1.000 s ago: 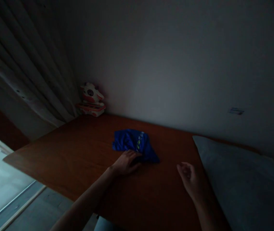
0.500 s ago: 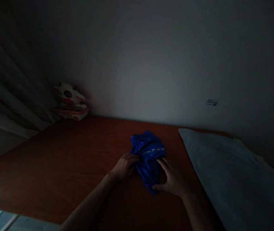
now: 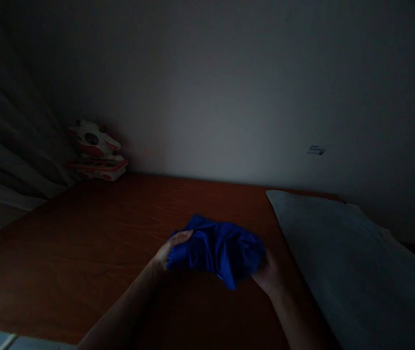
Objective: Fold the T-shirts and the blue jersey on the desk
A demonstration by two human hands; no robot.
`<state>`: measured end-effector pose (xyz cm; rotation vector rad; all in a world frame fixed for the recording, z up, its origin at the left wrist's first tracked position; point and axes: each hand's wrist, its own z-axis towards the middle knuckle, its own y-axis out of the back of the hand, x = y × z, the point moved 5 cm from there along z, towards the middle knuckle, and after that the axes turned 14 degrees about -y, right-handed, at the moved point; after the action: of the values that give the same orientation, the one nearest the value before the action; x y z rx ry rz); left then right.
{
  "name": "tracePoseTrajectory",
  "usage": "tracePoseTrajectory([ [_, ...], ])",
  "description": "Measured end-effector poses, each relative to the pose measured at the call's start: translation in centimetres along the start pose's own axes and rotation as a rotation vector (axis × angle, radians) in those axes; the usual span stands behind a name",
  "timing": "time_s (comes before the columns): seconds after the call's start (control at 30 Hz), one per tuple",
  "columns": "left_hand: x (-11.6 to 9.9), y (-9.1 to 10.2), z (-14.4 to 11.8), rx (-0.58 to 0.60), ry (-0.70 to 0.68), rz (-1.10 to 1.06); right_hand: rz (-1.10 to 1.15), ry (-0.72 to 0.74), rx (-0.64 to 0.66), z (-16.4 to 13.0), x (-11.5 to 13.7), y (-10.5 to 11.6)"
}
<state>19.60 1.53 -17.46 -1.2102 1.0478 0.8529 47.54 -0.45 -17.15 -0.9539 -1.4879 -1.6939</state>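
A crumpled blue garment [image 3: 215, 250], shiny and folded over itself, is raised between my two hands. Its exact kind is not clear in the dim light. At the garment's left end, my left hand [image 3: 173, 246] is closed on it, with the thumb on top and the fingers underneath. My right hand [image 3: 268, 273] grips the other end from below; its fingers are mostly hidden behind the fabric. One corner of the cloth hangs down between the hands.
Under the hands lies a brown, slightly creased surface [image 3: 127, 233]. A grey-blue cloth or pillow [image 3: 324, 248] covers its right side. A cow-shaped toy with a keyboard [image 3: 98, 150] stands at the back left by a curtain [image 3: 7, 136]. The wall behind carries a small label [image 3: 316, 150].
Both hands have taken hold of the garment and lifted it. It has turned over, so the printed letters no longer show. The left hand has moved left and the right hand slightly right.
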Motion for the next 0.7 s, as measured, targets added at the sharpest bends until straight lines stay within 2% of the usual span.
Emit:
tracePoseTrajectory([
  [0.1, -1.3, 0.8, 1.0, -0.105, -0.169, -0.021, 0.224, -0.109, 0.023, 1.1, -0.9, 0.4],
  [0.17, -1.9, 1.4, 1.6, -0.199, -0.277, -0.003, 0.339, -0.171, -0.019, 1.8, -1.3, 0.7],
  [0.23, -1.9, 1.8, 1.9, -0.274, -0.318, 0.062, 0.313, -0.168, -0.145, 2.0, -1.4, 1.1],
  [0.3, -1.7, 1.8, 1.5, -0.287, -0.316, 0.228, 0.191, -0.074, -0.264, 1.8, -1.1, 1.2],
  [0.37, -1.5, 1.0, 0.8, -0.196, -0.34, 0.506, 0.032, 0.07, -0.303, 1.2, -0.6, 0.7],
  [0.43, -1.3, -0.4, 0.0, -0.017, -0.405, 0.797, -0.115, 0.16, -0.281, 0.8, -0.4, -0.1],
  [0.53, -0.6, -2.3, -0.7, 0.194, -0.494, 1.14, -0.214, 0.158, -0.238, 0.8, -1.0, -0.7],
  [0.6, -0.3, -2.7, -0.6, 0.257, -0.506, 1.218, -0.175, 0.126, -0.184, 1.1, -1.4, -0.7],
  [0.7, -0.7, -2.1, -0.1, 0.256, -0.467, 1.086, -0.051, 0.061, -0.063, 1.5, -1.6, -0.2],
])
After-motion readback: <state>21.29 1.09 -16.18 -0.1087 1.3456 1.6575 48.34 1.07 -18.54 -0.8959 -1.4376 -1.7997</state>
